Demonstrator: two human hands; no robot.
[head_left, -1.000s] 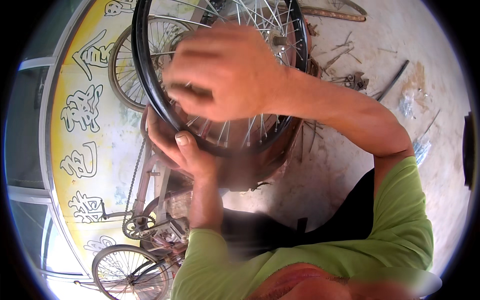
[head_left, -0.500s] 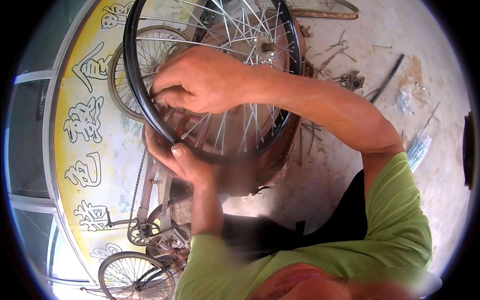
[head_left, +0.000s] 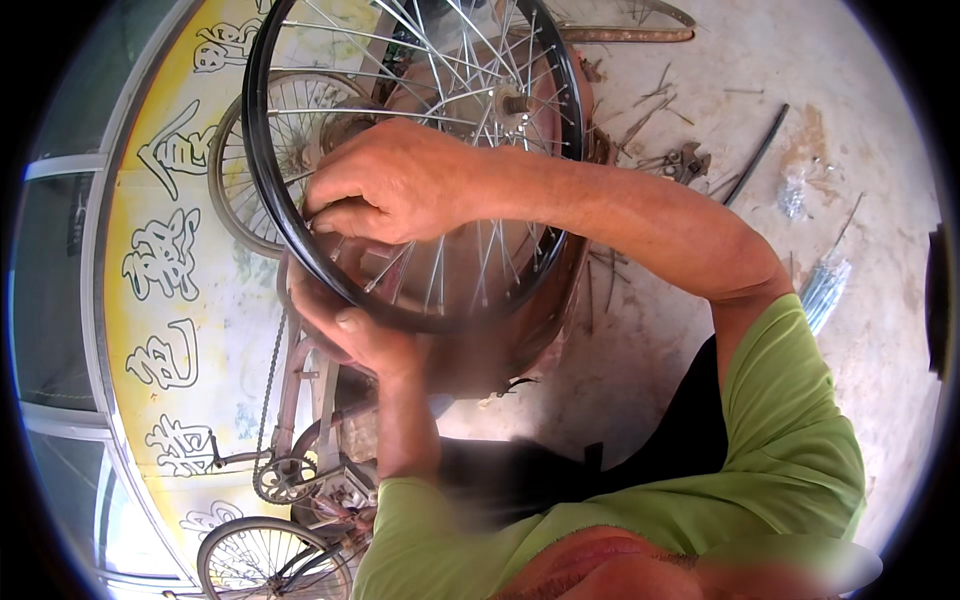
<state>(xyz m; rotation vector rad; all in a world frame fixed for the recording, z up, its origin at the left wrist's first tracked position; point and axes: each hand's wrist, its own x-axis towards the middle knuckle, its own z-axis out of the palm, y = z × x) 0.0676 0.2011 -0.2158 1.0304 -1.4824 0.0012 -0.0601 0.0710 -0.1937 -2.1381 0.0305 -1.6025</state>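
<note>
A bicycle wheel with a black rim (head_left: 262, 150), silver spokes and a hub (head_left: 515, 104) is tilted in front of me. My left hand (head_left: 350, 325) grips the rim's near left edge, thumb on top and fingers around the outer side. My right hand (head_left: 395, 180) reaches across the spokes to the inner left side of the rim. Its thumb and forefinger are pinched together close against the rim; what sits between them is too small and hidden to name. Some spokes pass beneath this hand.
A reddish-brown stand (head_left: 560, 320) is under the wheel. An old bicycle (head_left: 285, 475) lies at left beside a yellow-and-white sign (head_left: 165, 330). On the floor at right are loose spokes, a black rod (head_left: 757, 155), a small clear bag (head_left: 793, 195) and a bundle of spokes (head_left: 828, 285).
The wheel has shifted slightly left and down in view, as have the floor things at right. Both hands keep their places on the rim.
</note>
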